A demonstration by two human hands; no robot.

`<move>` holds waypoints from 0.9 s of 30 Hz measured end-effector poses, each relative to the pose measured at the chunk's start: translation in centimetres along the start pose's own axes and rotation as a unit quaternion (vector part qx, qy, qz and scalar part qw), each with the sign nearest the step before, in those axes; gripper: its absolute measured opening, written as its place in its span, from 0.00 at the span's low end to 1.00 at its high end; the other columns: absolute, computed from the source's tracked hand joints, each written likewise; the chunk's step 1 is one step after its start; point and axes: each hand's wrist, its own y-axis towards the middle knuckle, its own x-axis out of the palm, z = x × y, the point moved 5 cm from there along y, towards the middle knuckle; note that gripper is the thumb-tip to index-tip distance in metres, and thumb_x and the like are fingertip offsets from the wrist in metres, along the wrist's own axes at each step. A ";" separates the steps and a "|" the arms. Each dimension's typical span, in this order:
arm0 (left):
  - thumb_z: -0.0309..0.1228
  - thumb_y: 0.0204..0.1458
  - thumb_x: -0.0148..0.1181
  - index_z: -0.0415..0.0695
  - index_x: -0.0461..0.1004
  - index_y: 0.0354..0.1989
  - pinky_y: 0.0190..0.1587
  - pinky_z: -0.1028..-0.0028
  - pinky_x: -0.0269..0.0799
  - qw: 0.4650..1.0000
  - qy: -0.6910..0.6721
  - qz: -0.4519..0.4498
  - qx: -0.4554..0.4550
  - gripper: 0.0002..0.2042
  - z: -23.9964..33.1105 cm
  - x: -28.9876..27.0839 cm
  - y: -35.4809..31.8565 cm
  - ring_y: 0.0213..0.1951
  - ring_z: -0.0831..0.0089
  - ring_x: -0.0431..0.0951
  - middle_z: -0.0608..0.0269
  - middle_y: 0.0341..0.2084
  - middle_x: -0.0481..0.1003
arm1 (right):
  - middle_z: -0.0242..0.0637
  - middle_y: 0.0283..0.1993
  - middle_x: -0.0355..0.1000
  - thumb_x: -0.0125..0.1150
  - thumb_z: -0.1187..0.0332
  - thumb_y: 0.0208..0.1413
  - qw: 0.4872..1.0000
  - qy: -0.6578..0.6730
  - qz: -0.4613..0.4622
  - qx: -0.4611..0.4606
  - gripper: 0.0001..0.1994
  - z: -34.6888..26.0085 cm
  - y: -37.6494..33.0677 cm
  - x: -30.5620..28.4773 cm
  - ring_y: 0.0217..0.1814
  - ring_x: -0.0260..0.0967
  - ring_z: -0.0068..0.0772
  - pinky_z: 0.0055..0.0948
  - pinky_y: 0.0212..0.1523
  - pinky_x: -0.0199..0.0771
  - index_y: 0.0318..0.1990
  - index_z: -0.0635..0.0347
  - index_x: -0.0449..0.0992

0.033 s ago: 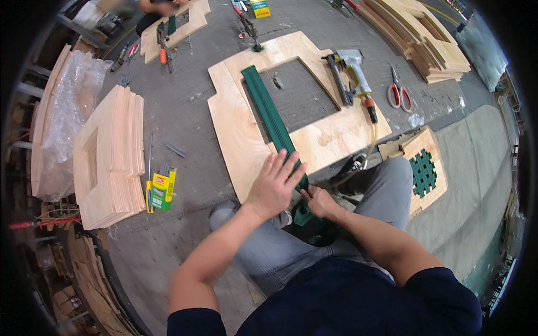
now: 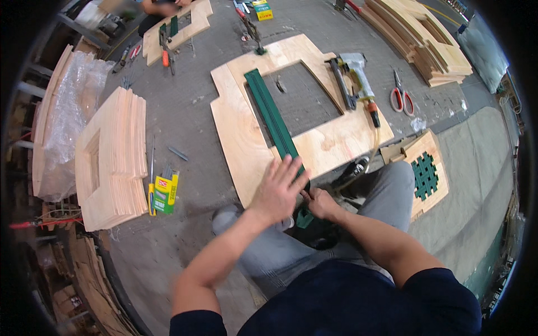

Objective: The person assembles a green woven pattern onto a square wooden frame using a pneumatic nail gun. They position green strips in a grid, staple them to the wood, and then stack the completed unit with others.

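A flat green webbing strap [image 2: 270,109] runs lengthwise along the left side of the square opening in a pale plywood panel [image 2: 238,134]. My left hand [image 2: 274,193] lies over the strap's near part with fingers spread, pressing near the panel's front edge. Just right of it, my right hand [image 2: 323,203] is closed round the near end of the strap, below that edge. More green webbing [image 2: 304,218] hangs down between my knees. On the panel's right side rests a pneumatic staple gun [image 2: 356,78] with its hose, apart from both hands.
Red-handled scissors [image 2: 400,96] lie right of the panel. To the left stand a stack of plywood panels [image 2: 115,162], a yellow-green box [image 2: 166,192] and a screwdriver [image 2: 151,196]. A panel with woven green webbing [image 2: 425,176] leans at right. Another person's hands [image 2: 165,8] show far left.
The whole scene sits slightly lower and further right in the picture. Both hands keep nearly the same places on the strap.
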 end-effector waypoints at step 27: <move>0.58 0.68 0.44 0.42 0.73 0.61 0.71 0.52 0.54 0.837 -0.424 -0.058 -0.340 0.31 -1.7 16.7 -4.0 0.67 0.38 0.63 0.35 0.63 0.69 | 0.58 0.51 0.76 0.51 0.54 0.62 0.902 -0.049 0.124 -0.411 0.20 3.7 7.4 2.3 0.55 0.73 0.64 0.52 0.58 0.73 0.51 0.60 0.75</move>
